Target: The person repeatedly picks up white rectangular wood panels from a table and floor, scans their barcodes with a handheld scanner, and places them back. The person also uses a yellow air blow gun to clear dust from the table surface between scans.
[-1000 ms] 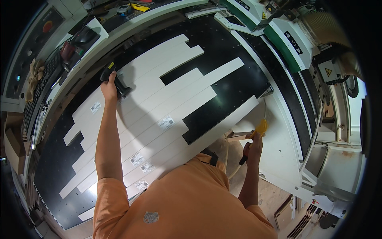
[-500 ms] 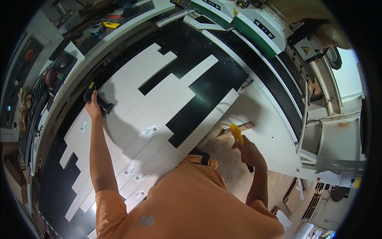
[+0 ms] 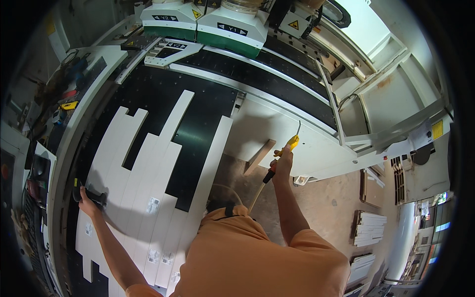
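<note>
My left hand (image 3: 87,200) grips a black handled tool (image 3: 89,196) that rests on a white panel at the far left of the machine bed. Several long white panels (image 3: 148,168) lie side by side on the black bed (image 3: 198,128). My right hand (image 3: 283,163) is raised off the bed's right edge and holds a yellow air blow gun (image 3: 287,146), its thin metal nozzle pointing up and its hose trailing down toward my chest. A wooden block (image 3: 259,156) lies on the white apron just left of that hand.
The machine's green-and-white gantry head (image 3: 213,24) spans the back. A tool shelf (image 3: 64,99) runs along the left. Stacks of white boards (image 3: 368,227) sit on the floor at the right, beside white machine covers (image 3: 386,99).
My view has swung right and toward the gantry. My right hand has lifted the blow gun higher, off the bed edge. My left hand keeps its grip on the black tool.
</note>
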{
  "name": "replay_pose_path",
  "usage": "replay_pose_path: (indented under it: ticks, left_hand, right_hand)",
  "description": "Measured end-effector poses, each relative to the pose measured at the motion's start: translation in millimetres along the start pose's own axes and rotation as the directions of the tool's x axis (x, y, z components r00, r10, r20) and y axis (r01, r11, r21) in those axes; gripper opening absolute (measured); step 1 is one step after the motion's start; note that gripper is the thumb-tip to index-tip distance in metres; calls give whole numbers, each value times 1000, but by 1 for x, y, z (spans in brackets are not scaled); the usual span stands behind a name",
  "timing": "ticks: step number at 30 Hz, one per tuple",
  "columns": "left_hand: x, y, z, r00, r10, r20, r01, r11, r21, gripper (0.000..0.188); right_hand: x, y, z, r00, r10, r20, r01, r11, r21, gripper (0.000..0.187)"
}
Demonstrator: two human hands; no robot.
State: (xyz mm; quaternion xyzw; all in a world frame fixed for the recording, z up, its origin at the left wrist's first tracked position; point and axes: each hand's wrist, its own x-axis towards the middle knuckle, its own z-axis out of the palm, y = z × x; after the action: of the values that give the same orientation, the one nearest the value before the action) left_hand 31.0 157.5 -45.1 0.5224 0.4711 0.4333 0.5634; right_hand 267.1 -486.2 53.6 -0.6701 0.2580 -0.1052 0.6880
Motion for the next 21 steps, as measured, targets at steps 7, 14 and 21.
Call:
replay_pose_path:
  ticks: [7, 14, 21]
  left_hand:
    - [-12, 5, 2, 988, 112, -107, -96, 985, 145, 56]
    - [-14, 9, 1, 994, 45, -98, -26, 981, 192, 57]
    - [-23, 24, 0, 992, -72, -105, 75, 997, 22, 53]
  right_hand:
    - [-45, -15, 28, 754, 70, 653, 42, 987, -155, 49]
    - [-55, 9, 67, 581, -33, 813, 557, 744, -368, 44]
    - [56, 143, 126, 968, 28, 248, -66, 987, 145, 45]
